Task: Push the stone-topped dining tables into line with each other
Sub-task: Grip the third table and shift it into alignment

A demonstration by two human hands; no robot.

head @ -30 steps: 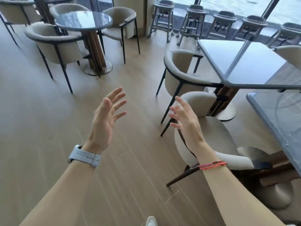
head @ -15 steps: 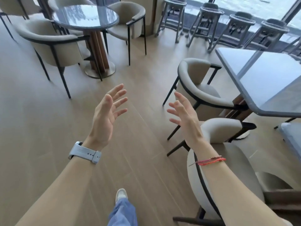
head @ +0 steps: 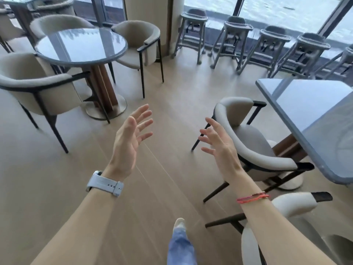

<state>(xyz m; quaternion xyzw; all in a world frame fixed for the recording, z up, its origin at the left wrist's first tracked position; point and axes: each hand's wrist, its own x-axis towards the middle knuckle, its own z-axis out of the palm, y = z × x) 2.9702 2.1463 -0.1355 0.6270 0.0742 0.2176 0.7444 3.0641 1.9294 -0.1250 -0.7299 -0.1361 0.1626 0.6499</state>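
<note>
A grey stone-topped rectangular table point(head: 313, 119) fills the right edge of the head view, cut off by the frame. A round grey stone-topped table point(head: 80, 45) on a wooden pedestal stands at the upper left. My left hand point(head: 129, 142), with a pale watch on the wrist, is raised over the floor with fingers spread and holds nothing. My right hand point(head: 219, 146), with a red cord on the wrist, is raised beside it, fingers loosely spread and empty. Neither hand touches a table.
Beige armchairs ring the round table point(head: 38, 87) and line the rectangular table's near side point(head: 254, 142), with another chair point(head: 286, 205) at the lower right. Grey high chairs point(head: 236, 33) stand in a row along the window. Wooden floor point(head: 172, 92) lies between the tables.
The view has advanced along the floor: the round table and high chairs are closer, the nearer stone table has left the frame, and my leg has stepped forward. Both hands stay raised and empty.
</note>
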